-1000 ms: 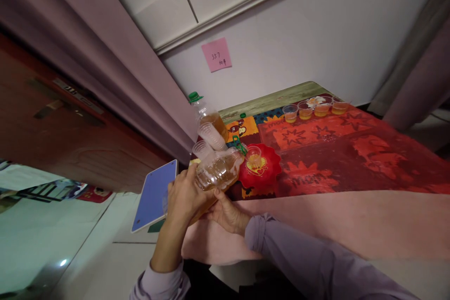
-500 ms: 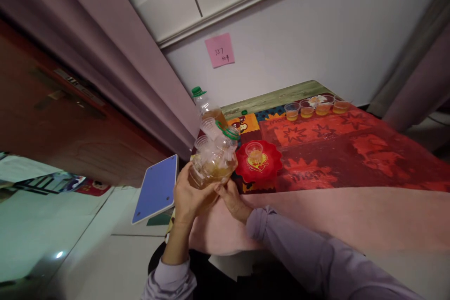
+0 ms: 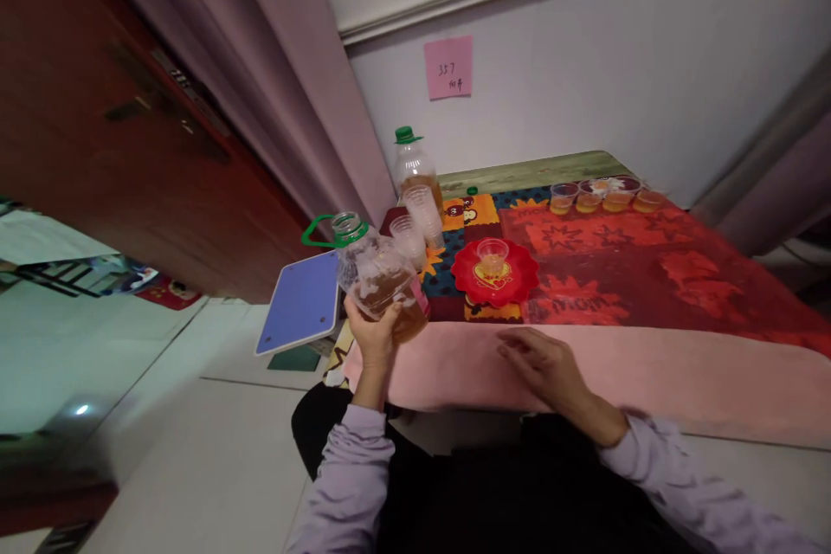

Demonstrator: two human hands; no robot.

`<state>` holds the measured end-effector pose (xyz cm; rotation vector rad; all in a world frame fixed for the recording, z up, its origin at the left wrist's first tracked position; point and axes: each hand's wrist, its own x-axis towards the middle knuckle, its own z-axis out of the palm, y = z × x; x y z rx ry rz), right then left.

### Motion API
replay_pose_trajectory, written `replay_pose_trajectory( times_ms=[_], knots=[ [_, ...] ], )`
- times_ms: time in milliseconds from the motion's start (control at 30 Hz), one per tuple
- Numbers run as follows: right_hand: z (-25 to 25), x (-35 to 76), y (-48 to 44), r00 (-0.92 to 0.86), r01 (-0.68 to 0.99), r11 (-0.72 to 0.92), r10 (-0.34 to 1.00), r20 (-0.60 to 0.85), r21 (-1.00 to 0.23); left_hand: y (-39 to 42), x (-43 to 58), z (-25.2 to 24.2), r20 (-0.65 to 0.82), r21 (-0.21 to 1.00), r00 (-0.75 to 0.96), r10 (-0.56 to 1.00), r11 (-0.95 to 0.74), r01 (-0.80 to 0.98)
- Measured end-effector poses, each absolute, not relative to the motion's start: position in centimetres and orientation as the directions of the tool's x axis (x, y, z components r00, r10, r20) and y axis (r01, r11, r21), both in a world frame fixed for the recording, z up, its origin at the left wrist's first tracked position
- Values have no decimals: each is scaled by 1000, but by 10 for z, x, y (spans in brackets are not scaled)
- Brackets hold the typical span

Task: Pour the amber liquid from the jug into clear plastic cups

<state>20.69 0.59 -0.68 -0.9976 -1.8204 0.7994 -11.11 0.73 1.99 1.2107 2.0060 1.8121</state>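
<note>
My left hand is wrapped round the base of a clear plastic jug holding amber liquid, its green ring handle and open mouth pointing up and left. My right hand lies flat with fingers stretched on the pink cloth at the table's near edge, holding nothing. Just beyond it a red flower-shaped plate carries a small clear cup with amber liquid.
A bottle with a green cap stands at the back left beside stacked clear cups and another cup. Several filled cups line the far edge of the red patterned tablecloth. A blue tablet lies left of the table.
The jug has swung from tilted over the plate's cup back to upright and to the left. My right hand let go of it and dropped onto the pink cloth. The view shifted left.
</note>
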Motion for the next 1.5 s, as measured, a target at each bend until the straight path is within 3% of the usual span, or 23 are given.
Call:
replay_pose_trajectory(
  times_ms=[167,267,367,600,1500],
  knots=[
    [-33,287,3,-180,744,447,850,496,-497,16,-123,-12,476,876,-615,628,-277,395],
    [-41,302,12,-170,843,404,826,537,-356,19,-125,-21,523,847,-590,615,-300,439],
    [-45,301,18,-202,869,393,837,509,-301,21,-127,-26,557,821,-576,599,-292,490],
    [-49,300,18,-178,861,376,854,489,-342,22,-129,-32,513,848,-588,625,-264,459],
    [-62,300,16,-200,864,405,820,537,-298,10,-127,-28,426,895,-646,633,-193,401]
  ],
)
